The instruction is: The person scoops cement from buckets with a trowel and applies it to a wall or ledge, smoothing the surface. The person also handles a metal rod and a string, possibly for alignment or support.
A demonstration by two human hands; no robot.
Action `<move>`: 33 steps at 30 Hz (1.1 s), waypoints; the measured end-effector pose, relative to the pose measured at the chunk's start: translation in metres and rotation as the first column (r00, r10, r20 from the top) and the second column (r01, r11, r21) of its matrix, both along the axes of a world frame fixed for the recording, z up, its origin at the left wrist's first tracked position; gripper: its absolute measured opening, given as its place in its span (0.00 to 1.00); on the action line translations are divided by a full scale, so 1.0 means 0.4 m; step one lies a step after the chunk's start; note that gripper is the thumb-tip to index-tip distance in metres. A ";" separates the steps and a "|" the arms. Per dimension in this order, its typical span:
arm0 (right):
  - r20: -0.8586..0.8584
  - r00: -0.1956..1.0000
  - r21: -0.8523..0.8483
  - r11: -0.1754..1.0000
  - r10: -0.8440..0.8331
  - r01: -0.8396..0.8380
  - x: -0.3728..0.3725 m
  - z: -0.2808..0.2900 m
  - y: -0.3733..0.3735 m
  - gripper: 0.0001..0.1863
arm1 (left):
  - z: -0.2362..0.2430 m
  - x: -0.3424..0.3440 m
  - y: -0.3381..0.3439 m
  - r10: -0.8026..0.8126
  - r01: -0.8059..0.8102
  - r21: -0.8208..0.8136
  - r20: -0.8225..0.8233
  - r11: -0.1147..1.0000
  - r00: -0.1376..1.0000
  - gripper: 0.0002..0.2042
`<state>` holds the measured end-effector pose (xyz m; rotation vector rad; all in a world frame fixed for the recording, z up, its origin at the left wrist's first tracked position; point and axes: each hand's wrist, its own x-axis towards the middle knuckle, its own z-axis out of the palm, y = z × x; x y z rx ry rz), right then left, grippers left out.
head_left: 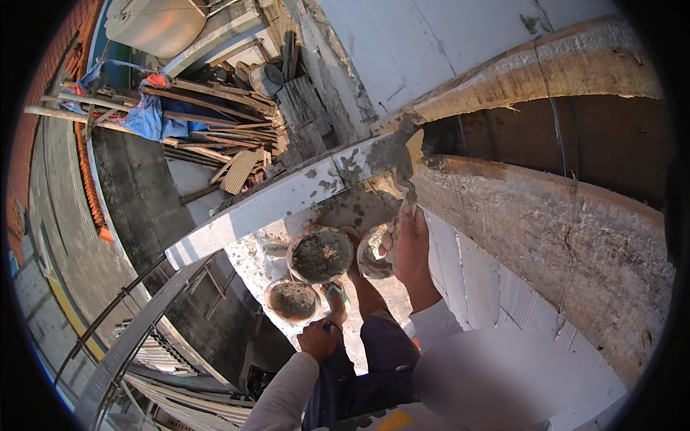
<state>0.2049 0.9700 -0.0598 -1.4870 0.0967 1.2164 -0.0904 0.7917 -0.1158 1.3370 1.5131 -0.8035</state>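
My right hand (412,248) is closed around the handle of a mortar-smeared trowel (414,146). The trowel's blade points up against the wet grey mortar (384,152) where the white block wall (251,215) meets two wooden boards. Lower down, my left hand (320,340) is curled in front of my legs; a small dark thing shows at its fingers, too small to name. Beneath my hands stand a large round tub (290,260) of grey mortar, a smaller tub (268,296) with mortar, and a third tub (361,258) partly hidden by my right hand.
A rough board (532,208) runs along the right, with an upper board (503,68) across a dark gap. Thin wire (570,215) hangs over them. Beyond the wall lie stacked timber (223,115), a blue tarp (162,115) and a large tank (157,25). A metal rail (136,334) stands left.
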 end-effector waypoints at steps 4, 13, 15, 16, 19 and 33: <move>0.081 0.946 -0.217 0.932 0.313 -0.290 0.038 -0.053 -0.074 0.11 | 0.013 0.004 0.011 0.007 -0.008 -0.046 -0.011 0.999 1.000 0.26; 0.048 0.984 -0.149 0.976 0.170 -0.161 0.065 0.005 -0.010 0.14 | 0.010 -0.024 -0.028 0.037 -0.037 -0.004 0.022 0.999 0.999 0.26; 0.085 0.970 -0.157 0.964 0.230 -0.215 0.060 -0.012 -0.024 0.14 | 0.023 -0.023 -0.032 0.045 -0.045 -0.007 0.036 0.999 0.998 0.25; 0.122 0.970 -0.173 0.967 0.211 -0.189 0.071 -0.037 -0.034 0.14 | 0.032 -0.022 -0.028 0.047 -0.047 -0.007 0.044 0.999 0.998 0.25; 0.203 0.945 -0.186 0.957 0.258 -0.221 0.040 -0.061 -0.051 0.15 | 0.020 -0.039 -0.053 0.039 -0.039 -0.003 0.007 0.999 0.999 0.24; 0.363 0.774 -0.443 0.827 0.519 -0.347 0.032 -0.097 -0.127 0.33 | 0.026 -0.127 -0.176 0.197 -0.200 0.035 0.077 0.979 0.977 0.29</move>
